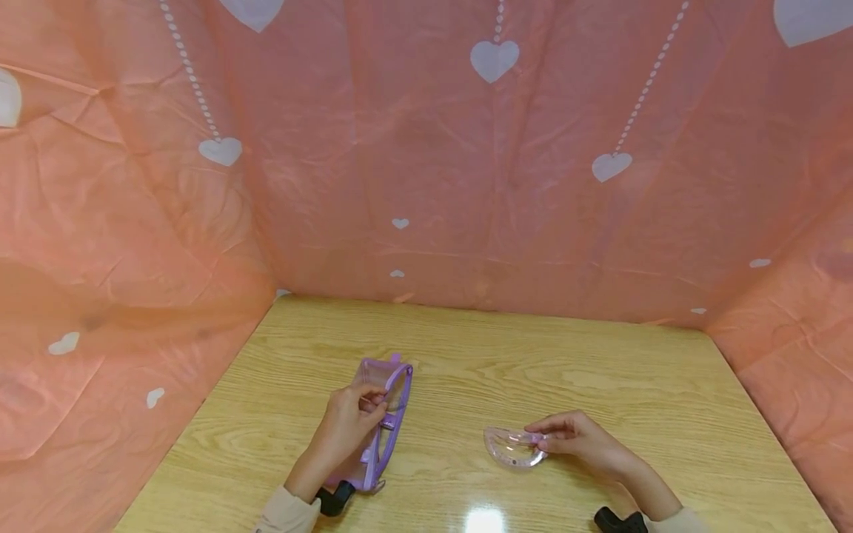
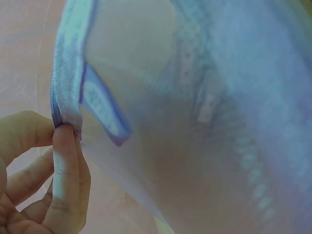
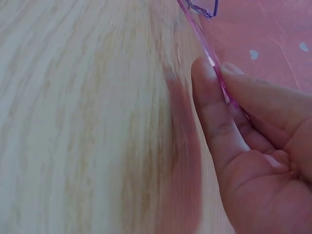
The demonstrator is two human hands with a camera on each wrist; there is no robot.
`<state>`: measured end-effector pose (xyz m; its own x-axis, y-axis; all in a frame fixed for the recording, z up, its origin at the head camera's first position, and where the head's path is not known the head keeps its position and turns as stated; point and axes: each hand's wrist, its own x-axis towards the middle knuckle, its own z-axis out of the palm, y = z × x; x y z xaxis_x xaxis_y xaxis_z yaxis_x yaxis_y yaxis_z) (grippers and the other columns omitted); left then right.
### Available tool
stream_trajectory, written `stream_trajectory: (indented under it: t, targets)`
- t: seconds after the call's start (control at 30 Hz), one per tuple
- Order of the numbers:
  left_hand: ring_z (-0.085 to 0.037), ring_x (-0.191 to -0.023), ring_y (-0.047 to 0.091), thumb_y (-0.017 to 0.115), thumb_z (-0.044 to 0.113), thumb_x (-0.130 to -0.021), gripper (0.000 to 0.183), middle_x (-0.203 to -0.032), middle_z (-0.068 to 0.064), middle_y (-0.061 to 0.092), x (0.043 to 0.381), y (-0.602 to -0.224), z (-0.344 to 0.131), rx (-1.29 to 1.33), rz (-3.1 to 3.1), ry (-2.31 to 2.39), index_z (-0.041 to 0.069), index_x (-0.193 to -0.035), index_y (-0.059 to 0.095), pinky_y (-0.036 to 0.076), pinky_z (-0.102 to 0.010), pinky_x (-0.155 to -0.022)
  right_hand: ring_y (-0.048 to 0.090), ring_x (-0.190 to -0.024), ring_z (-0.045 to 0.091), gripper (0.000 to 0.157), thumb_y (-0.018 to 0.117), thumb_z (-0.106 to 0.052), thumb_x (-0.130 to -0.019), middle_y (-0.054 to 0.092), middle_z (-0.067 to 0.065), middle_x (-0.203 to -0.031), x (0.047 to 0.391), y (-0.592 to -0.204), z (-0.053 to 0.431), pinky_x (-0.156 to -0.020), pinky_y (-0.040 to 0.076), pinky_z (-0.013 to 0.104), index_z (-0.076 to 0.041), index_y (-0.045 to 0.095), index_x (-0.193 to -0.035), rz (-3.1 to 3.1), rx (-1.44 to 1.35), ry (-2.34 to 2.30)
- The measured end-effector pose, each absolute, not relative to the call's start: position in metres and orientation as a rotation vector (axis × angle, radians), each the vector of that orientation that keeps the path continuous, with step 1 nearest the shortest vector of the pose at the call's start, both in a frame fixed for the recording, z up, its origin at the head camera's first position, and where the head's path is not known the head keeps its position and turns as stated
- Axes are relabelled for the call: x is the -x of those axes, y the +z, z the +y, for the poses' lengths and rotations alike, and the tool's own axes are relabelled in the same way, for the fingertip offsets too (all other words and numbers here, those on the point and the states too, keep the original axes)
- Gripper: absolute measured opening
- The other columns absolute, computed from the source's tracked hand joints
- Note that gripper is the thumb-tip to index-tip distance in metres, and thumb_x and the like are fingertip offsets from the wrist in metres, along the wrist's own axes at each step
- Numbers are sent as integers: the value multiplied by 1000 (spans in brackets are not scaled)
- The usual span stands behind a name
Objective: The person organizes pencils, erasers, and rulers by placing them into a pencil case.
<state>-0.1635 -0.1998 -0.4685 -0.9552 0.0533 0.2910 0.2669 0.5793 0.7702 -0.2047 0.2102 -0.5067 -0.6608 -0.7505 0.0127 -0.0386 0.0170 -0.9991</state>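
Note:
A purple zippered pencil case (image 1: 393, 429) with see-through sides stands on the table, its zip side parted. My left hand (image 1: 349, 422) pinches the zipper edge of the case between thumb and fingers; the left wrist view shows the zipper band (image 2: 73, 63) and a small purple tab beside it. To the right, my right hand (image 1: 576, 440) pinches a clear pinkish protractor (image 1: 509, 451) by its right end, curved side toward me. Edge-on in the right wrist view, the protractor (image 3: 207, 48) appears as a thin pink strip between thumb and forefinger.
The wood-grain table (image 1: 566, 363) runs back to a pink-orange cloth (image 1: 426, 148) with white hearts, which rises on the far, left and right sides. Light reflects off the tabletop near the front. Black wrist straps sit at both sleeves.

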Motion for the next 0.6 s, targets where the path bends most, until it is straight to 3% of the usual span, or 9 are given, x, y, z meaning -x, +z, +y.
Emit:
stream_trajectory:
  t: [0.6]
  targets:
    - [-12,-71,65,73,-9,-82,19,-81,-1,67,164,-466,-201,206,-2598,-1365,-4,-100,72,56,-19,-63,68,-98,13,34,58,3,-97,61,39,-113,211,-507,199,-82,57,25,25,52,-123,1886,790,-1704]
